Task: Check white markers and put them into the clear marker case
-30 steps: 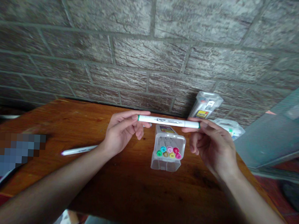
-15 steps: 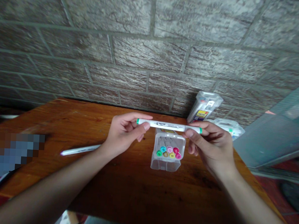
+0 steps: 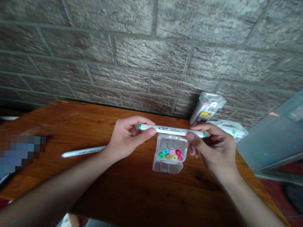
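As the brick wall [image 3: 149,55] towers behind the wooden table [image 3: 137,187], it's left hand [image 3: 123,139] and right hand [image 3: 217,147] — thumbs and fingers pinching opposite ends — with the open clear case [image 3: 168,166] of coloured markers [image 3: 167,156] near, gripping one green-ended white marker [image 3: 171,130], nearly level in mid-air!

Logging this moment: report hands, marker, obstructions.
Left hand and right hand pinching green-ended marker, one toward each end. Open marker case below it in view. Nothing seen blocking.

Dim light, shadowed near tabletop [image 3: 142,194]
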Motion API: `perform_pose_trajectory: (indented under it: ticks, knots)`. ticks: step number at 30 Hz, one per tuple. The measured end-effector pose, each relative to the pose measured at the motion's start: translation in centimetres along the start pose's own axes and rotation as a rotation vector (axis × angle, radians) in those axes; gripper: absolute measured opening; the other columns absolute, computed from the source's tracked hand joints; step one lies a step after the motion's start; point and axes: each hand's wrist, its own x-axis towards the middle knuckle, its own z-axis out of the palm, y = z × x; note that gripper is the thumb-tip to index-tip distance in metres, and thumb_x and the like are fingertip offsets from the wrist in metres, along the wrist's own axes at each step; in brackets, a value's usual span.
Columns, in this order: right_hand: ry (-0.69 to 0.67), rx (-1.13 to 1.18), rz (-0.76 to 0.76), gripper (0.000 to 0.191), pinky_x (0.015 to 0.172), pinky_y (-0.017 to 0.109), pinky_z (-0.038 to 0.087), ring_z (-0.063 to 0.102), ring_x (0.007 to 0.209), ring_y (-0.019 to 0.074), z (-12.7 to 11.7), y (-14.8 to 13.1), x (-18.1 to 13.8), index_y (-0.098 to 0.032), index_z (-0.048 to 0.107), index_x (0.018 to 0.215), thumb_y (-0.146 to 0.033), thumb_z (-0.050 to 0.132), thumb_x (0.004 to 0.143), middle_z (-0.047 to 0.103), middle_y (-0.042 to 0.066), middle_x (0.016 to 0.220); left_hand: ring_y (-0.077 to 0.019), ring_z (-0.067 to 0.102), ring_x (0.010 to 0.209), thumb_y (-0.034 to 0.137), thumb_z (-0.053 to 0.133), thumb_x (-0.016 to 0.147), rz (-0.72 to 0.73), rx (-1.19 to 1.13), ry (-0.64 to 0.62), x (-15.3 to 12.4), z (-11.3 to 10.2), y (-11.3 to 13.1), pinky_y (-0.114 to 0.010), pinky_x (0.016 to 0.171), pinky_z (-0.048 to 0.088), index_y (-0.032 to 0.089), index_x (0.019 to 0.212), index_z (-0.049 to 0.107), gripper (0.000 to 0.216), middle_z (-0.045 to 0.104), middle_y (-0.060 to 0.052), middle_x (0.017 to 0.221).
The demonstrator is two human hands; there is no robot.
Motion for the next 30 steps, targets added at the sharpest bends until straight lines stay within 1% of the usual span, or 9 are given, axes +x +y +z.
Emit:
perform_pose_trajectory:
  ticks: [3, 5, 9, 12, 15, 18, 23, 26, 30]
  knots:
    - [-0.010, 0.021, 0.002, 0.017, 0.036, 0.016, 0.045, 0.061, 0.037, 0.0092, -0.16, 0.05, 0.01, -0.020, 0.080, 0.096, -0.024, 0.090, 0.083, 0.071, -0.002, 0.055, -0.0077, 0.058, 0.045, 0.018, 0.084, 0.085, -0.021, -0.020, -0.020, -0.12, -0.15, -0.16, -0.016, 0.041, 0.042, 0.015, 0.093, 0.082, 0.009, 0.073, 0.000, 0.063]
    - [-0.006, 0.020, -0.005, 0.016, 0.036, 0.016, 0.046, 0.061, 0.038, 0.0095, -0.14, 0.05, 0.03, -0.020, 0.080, 0.095, -0.023, 0.090, 0.083, 0.071, -0.002, 0.055, -0.0077, 0.058, 0.045, 0.018, 0.083, 0.086, -0.014, -0.023, -0.027, -0.11, -0.20, -0.19, -0.016, 0.042, 0.042, 0.015, 0.094, 0.082, 0.009, 0.073, -0.001, 0.063]
    - [-0.004, -0.021, -0.014, 0.015, 0.036, 0.016, 0.047, 0.061, 0.037, 0.0090, 0.14, 0.00, 0.07, -0.020, 0.079, 0.092, -0.019, 0.090, 0.081, 0.071, -0.003, 0.055, -0.0059, 0.056, 0.045, 0.012, 0.084, 0.083, 0.033, 0.011, -0.022, 0.02, -0.14, -0.13, -0.015, 0.042, 0.040, 0.016, 0.091, 0.082, 0.009, 0.073, 0.001, 0.063]
    - [-0.010, -0.033, -0.024, 0.017, 0.036, 0.015, 0.047, 0.061, 0.037, 0.0087, 0.30, -0.06, 0.04, -0.020, 0.077, 0.089, -0.016, 0.090, 0.080, 0.070, -0.004, 0.054, -0.0060, 0.057, 0.046, 0.011, 0.085, 0.081, 0.034, 0.034, -0.020, 0.04, -0.06, -0.09, -0.016, 0.043, 0.041, 0.017, 0.089, 0.081, 0.010, 0.075, 0.001, 0.067]
    - [-0.010, -0.038, -0.021, 0.016, 0.036, 0.016, 0.046, 0.060, 0.037, 0.0088, 0.28, -0.16, -0.01, -0.020, 0.077, 0.088, -0.018, 0.091, 0.080, 0.069, -0.004, 0.054, -0.0065, 0.058, 0.046, 0.013, 0.086, 0.080, 0.013, 0.034, -0.016, 0.00, -0.02, -0.05, -0.016, 0.043, 0.042, 0.017, 0.088, 0.082, 0.009, 0.077, 0.000, 0.069]
    - [-0.005, -0.030, -0.003, 0.016, 0.036, 0.017, 0.046, 0.059, 0.036, 0.0090, 0.18, -0.24, -0.04, -0.019, 0.078, 0.090, -0.022, 0.091, 0.082, 0.070, -0.003, 0.055, -0.0072, 0.057, 0.045, 0.018, 0.086, 0.082, -0.014, 0.007, -0.014, -0.05, -0.07, 0.00, -0.017, 0.042, 0.042, 0.017, 0.089, 0.082, 0.007, 0.074, 0.000, 0.064]
    - [-0.004, 0.022, 0.021, 0.018, 0.036, 0.019, 0.045, 0.060, 0.037, 0.0103, 0.06, -0.01, 0.01, -0.020, 0.079, 0.093, -0.026, 0.091, 0.082, 0.070, -0.002, 0.055, -0.0091, 0.058, 0.044, 0.025, 0.087, 0.083, -0.071, -0.007, -0.008, -0.17, -0.26, -0.14, -0.018, 0.041, 0.044, 0.016, 0.092, 0.083, 0.014, 0.072, -0.001, 0.060]
    - [-0.013, 0.055, 0.028, 0.016, 0.036, 0.018, 0.045, 0.060, 0.038, 0.0103, -0.03, 0.19, 0.05, -0.021, 0.080, 0.095, -0.026, 0.091, 0.084, 0.070, -0.003, 0.054, -0.0093, 0.059, 0.045, 0.026, 0.087, 0.084, -0.103, -0.029, -0.008, -0.22, -0.35, -0.30, -0.018, 0.042, 0.044, 0.015, 0.094, 0.084, 0.016, 0.074, -0.003, 0.063]
    - [-0.028, 0.079, 0.048, 0.011, 0.037, 0.017, 0.045, 0.059, 0.039, 0.0089, -0.23, 0.24, 0.01, -0.022, 0.082, 0.097, -0.026, 0.088, 0.088, 0.072, -0.002, 0.057, -0.0089, 0.059, 0.047, 0.028, 0.087, 0.086, -0.113, -0.127, -0.023, -0.28, -0.50, -0.69, -0.020, 0.045, 0.046, 0.018, 0.098, 0.085, 0.016, 0.079, -0.006, 0.073]
